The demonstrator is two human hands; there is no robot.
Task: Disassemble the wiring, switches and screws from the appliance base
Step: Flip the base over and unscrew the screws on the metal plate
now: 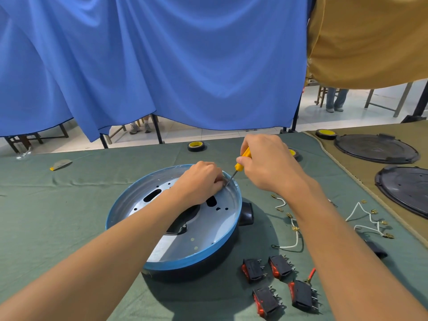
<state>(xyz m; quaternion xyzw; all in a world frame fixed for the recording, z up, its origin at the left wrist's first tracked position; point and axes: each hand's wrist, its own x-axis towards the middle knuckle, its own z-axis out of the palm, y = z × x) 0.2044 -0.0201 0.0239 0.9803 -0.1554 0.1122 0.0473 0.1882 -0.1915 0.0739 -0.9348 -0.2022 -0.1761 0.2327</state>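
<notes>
Gripping screwdriver point(241, 161), right hand point(268, 163) hovers over appliance base point(222, 239) rim

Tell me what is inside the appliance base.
A metal plate with slots and holes. The left hand reaches in at the far rim, meeting the right hand's yellow screwdriver. Fingers hide the tip's target.

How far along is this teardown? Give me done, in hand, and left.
Done: four switches and loose white wires lie on the cloth beside the appliance base. In hand: the right hand holds a yellow screwdriver angled at the far rim, where the left hand hides the tip under curled fingers. Left: whatever is fastened there, likely a screw; whether more remain cannot be told.
</notes>
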